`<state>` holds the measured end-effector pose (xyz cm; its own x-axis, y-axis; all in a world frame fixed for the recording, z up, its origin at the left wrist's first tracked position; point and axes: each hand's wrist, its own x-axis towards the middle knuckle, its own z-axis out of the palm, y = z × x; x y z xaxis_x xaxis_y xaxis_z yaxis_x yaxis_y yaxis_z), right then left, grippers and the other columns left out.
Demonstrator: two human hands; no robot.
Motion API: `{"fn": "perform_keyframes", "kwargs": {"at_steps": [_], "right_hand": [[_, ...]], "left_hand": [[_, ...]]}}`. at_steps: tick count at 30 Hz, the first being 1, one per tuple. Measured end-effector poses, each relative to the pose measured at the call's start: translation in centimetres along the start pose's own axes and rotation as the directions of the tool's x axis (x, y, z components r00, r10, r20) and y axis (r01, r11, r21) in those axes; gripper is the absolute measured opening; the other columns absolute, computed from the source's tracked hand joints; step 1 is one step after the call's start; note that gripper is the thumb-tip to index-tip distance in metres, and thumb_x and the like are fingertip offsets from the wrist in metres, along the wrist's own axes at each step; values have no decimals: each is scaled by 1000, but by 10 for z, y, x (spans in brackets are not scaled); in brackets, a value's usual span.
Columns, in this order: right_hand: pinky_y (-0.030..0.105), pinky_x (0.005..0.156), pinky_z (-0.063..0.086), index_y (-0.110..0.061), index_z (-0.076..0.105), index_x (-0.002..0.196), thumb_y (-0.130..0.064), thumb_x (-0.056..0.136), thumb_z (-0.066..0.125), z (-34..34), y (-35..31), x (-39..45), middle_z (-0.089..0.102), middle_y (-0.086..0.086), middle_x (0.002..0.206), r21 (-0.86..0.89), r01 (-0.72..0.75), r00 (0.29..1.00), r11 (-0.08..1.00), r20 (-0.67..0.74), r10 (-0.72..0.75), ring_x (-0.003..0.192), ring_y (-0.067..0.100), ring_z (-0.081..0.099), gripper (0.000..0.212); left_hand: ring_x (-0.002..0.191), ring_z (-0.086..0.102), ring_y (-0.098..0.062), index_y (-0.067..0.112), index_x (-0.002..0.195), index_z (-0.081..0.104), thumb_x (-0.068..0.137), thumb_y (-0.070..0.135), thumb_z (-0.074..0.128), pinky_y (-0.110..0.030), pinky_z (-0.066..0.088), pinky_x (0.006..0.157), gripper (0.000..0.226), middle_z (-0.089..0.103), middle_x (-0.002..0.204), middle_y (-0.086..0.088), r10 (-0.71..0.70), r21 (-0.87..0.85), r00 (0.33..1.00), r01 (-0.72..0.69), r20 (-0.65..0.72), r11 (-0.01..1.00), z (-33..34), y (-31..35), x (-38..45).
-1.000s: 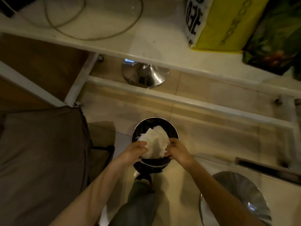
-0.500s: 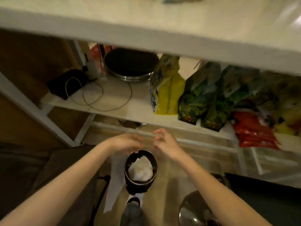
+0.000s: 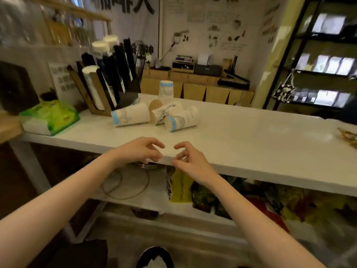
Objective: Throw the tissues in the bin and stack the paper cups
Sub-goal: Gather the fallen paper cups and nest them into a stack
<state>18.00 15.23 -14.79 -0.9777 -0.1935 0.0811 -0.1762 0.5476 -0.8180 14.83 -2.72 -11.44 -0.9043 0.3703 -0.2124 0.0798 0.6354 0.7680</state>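
Three white paper cups lie on their sides on the white counter (image 3: 241, 136): a left cup (image 3: 131, 117), a middle cup (image 3: 164, 112) and a right cup (image 3: 182, 120). Behind them a fourth cup (image 3: 165, 90) stands upside down. My left hand (image 3: 140, 150) and my right hand (image 3: 190, 160) hover at the counter's front edge, fingers curled apart, holding nothing. The round black bin (image 3: 154, 258) sits on the floor at the bottom edge with white tissue (image 3: 155, 263) inside.
A wooden holder with cup sleeves and lids (image 3: 108, 78) stands at the back left beside a green tissue pack (image 3: 49, 117). A lower shelf (image 3: 135, 202) holds a cable and snack bags (image 3: 179, 188). A black rack (image 3: 324, 60) stands at the right.
Both hands let go of the tissue in the bin and rose to the counter's front edge. My view lifted from the floor to the counter top.
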Motion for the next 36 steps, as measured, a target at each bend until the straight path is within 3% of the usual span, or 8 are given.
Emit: {"fn": "perform_keyframes", "kwargs": {"at_steps": [3, 7, 13, 16, 20, 26, 30, 36], "right_hand": [[30, 78, 50, -25, 46, 120, -22, 82, 61, -12, -19, 16, 65, 6, 104, -31, 32, 999, 999, -27, -33, 84, 19, 61, 41], [38, 82, 52, -24, 46, 120, -22, 81, 61, -22, -42, 51, 63, 3, 99, -116, 91, 995, 989, -26, -95, 82, 20, 62, 42], [21, 66, 47, -17, 45, 126, -18, 84, 61, -37, -72, 134, 59, 0, 98, -214, 169, 983, 962, -36, -181, 85, 16, 58, 46], [26, 69, 48, -18, 44, 126, -17, 84, 60, -39, -76, 172, 58, 1, 99, -256, 179, 979, 950, -54, -199, 86, 18, 59, 45], [32, 78, 50, -17, 45, 126, -18, 87, 57, -38, -73, 211, 57, 4, 107, -313, 177, 971, 933, -99, -217, 89, 18, 57, 41], [33, 84, 49, -15, 48, 124, -12, 87, 55, -40, -67, 251, 56, 8, 118, -485, 215, 966, 848, -23, -258, 95, 18, 54, 38], [37, 89, 50, -16, 51, 123, -7, 86, 53, -41, -67, 280, 55, 8, 127, -628, 253, 959, 736, 63, -276, 111, 23, 54, 38], [37, 93, 45, -15, 47, 131, -2, 88, 51, -28, -58, 317, 51, 10, 134, -719, 305, 950, 624, 185, -251, 120, 28, 49, 46]], "left_hand": [[93, 61, -9, 27, 112, 53, 83, 26, 61, -19, 47, 73, 30, 64, 100, 5, 65, 16, 994, -64, -92, 998, -21, 17, 0], [94, 59, -11, 24, 123, 46, 84, 23, 60, -23, 48, 76, 42, 64, 105, 0, 118, 59, 979, -110, -166, 992, -55, 29, 11], [104, 60, -18, 23, 130, 41, 80, 24, 65, -32, 48, 89, 55, 60, 113, -1, 190, 119, 938, -162, -291, 980, -116, 30, 48], [108, 56, -17, 22, 131, 40, 78, 26, 68, -29, 46, 93, 60, 57, 122, -2, 230, 210, 908, -164, -351, 964, -135, 18, 71], [115, 49, -14, 23, 134, 36, 75, 29, 70, -22, 37, 90, 69, 49, 133, -3, 266, 315, 885, -145, -383, 938, -147, -4, 101], [124, 42, -15, 24, 138, 31, 72, 34, 71, -27, 37, 97, 78, 39, 141, -1, 265, 371, 893, -122, -364, 921, -148, -29, 139], [129, 39, -17, 26, 141, 24, 70, 44, 70, -36, 39, 104, 87, 34, 145, 1, 226, 452, 900, -36, -373, 891, -141, -39, 157], [135, 30, -26, 24, 146, 7, 69, 53, 64, -46, 27, 110, 100, 30, 149, -5, 118, 667, 888, 240, -444, 706, -128, -51, 176]]}}
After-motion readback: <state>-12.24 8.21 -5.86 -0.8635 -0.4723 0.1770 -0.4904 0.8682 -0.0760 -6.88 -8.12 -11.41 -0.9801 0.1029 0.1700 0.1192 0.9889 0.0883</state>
